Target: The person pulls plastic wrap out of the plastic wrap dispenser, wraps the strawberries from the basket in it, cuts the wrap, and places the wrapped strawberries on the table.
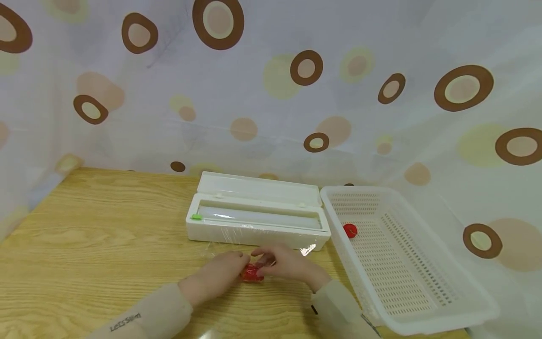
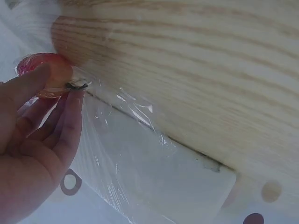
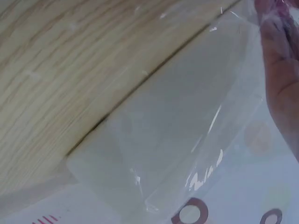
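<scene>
A small red tomato (image 1: 252, 273) with a dark green stem is covered in clear plastic wrap, just above or on the table in front of a white wrap dispenser (image 1: 258, 235). My left hand (image 1: 222, 273) holds the tomato between thumb and fingertips, plainest in the left wrist view. From the other side my right hand (image 1: 288, 264) curls its fingers over the wrap, with the thumb against the tomato. A sheet of plastic wrap (image 2: 135, 112) stretches from the tomato to the dispenser, whose lid is up. At the right wrist view's edge, the right fingers (image 3: 282, 60) are partly cut off.
To the right a white perforated basket (image 1: 360, 268) holds another red tomato (image 1: 350, 230). The dispenser carries a roll of film (image 1: 258, 217) and a green slider (image 1: 196, 216). A patterned curtain (image 1: 262, 103) hangs behind the wooden table (image 1: 106, 245).
</scene>
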A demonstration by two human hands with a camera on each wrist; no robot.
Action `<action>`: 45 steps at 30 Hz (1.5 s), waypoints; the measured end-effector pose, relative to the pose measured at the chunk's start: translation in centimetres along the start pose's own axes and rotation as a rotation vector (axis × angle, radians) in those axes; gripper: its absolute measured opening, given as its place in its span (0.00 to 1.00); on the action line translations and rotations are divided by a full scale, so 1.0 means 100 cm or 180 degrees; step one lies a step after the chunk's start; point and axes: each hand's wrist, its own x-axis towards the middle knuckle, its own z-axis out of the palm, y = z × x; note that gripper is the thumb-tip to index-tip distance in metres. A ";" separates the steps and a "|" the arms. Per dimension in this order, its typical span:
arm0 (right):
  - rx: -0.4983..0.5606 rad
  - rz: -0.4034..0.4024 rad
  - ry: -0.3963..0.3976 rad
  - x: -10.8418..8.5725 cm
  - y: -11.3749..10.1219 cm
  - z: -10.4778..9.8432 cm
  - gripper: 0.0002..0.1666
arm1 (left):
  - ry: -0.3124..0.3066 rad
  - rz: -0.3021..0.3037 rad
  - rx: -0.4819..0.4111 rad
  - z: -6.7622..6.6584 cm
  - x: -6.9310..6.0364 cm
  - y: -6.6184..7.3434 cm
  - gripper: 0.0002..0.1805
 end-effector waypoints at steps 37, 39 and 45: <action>-0.2415 -0.0791 0.1840 -0.035 -0.024 0.034 0.08 | -0.0066 0.0120 0.0615 -0.004 0.016 0.013 0.11; -0.2401 -0.0474 0.1490 -0.032 -0.023 0.042 0.05 | -0.0004 0.0163 0.0587 -0.002 0.016 0.012 0.11; -0.2499 0.0040 0.1416 -0.029 -0.017 0.051 0.05 | -0.0069 0.0142 0.0393 -0.004 0.015 0.009 0.12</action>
